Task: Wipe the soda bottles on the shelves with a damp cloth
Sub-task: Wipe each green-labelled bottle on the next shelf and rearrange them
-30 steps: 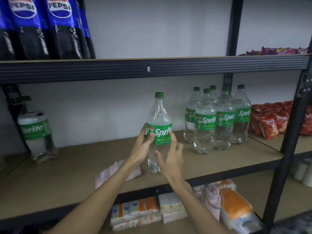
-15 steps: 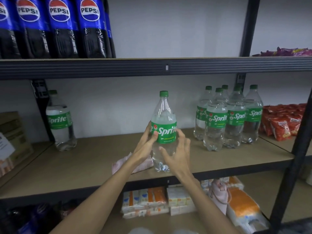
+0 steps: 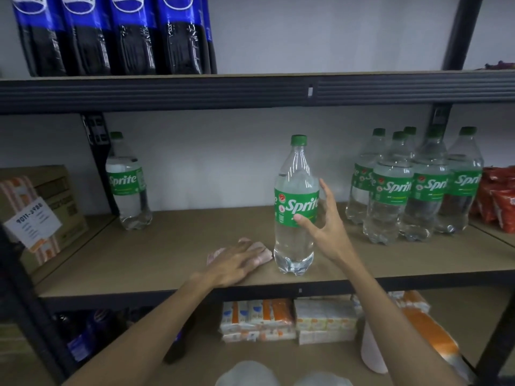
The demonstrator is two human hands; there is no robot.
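Resting left hand (image 3: 239,261) flat on cloth (image 3: 267,257) | right hand (image 3: 327,227) spread, thumb touching Sprite bottle (image 3: 296,199)

The clear plastic bottle with a green cap (image 3: 296,196) at mid-shelf carries a green label reading "Sprite" in white. The same word stands on the lone clear bottle at the left (image 3: 126,188) and on the cluster of clear bottles at the right (image 3: 391,196). The dark bottles on the upper shelf (image 3: 133,37) show "PEPSI" on blue labels, partly cut off. A white sticker (image 3: 32,225) on the brown cardboard box (image 3: 60,188) bears digits too blurred to read.
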